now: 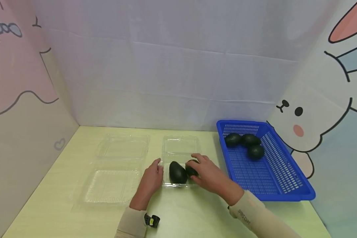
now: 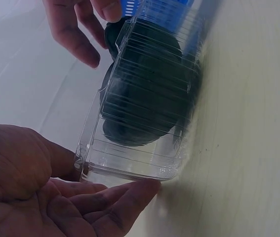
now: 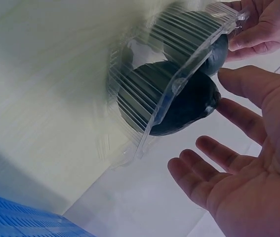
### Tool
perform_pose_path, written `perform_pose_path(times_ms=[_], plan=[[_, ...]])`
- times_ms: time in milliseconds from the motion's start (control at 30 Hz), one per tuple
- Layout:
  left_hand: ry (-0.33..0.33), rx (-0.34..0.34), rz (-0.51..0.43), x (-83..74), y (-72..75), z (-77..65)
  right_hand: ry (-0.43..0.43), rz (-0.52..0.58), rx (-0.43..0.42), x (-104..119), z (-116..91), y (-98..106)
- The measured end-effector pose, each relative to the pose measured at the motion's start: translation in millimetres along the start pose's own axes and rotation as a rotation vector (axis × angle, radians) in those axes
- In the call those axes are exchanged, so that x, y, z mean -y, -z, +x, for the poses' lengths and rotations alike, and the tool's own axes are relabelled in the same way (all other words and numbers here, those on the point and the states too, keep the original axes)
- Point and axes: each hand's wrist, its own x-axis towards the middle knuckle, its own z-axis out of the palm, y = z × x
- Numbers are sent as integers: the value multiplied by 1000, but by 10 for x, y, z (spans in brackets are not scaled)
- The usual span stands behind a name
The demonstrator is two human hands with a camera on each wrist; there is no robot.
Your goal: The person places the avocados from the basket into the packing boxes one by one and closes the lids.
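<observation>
Two dark green avocados lie side by side in a small clear plastic clamshell box (image 1: 166, 180), whose lid (image 1: 179, 144) is folded open toward the back. My left hand (image 1: 152, 177) holds the box's left edge, with the thumb near the rim and fingertips against the wall (image 2: 125, 175). Over the right avocado (image 3: 189, 106) is my right hand (image 1: 209, 173), its fingers spread. The thumb and index fingertips touch or nearly touch that avocado's upper end; the other fingers stand clear of it. The left avocado (image 1: 177, 172) rests free of both hands.
A blue plastic basket (image 1: 272, 185) stands at the right with three avocados (image 1: 256, 152) toward its back. To the left lies a larger clear clamshell box (image 1: 113, 185), opened flat. White fabric (image 1: 166, 72) hangs behind the table (image 1: 196, 218).
</observation>
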Motion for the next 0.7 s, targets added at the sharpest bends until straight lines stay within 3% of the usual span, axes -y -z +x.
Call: perform_pose_path(times_ms=[200,567,700], plan=[[1,0,-1,7,1,-4,-38,10,-9,15,-31,-21],[10,-12,-1,4,26,-1,-246,46,-84,6,-1,-49],[37,4,-40,-6,54,-2,-318,115,-135,-49,14,-79]])
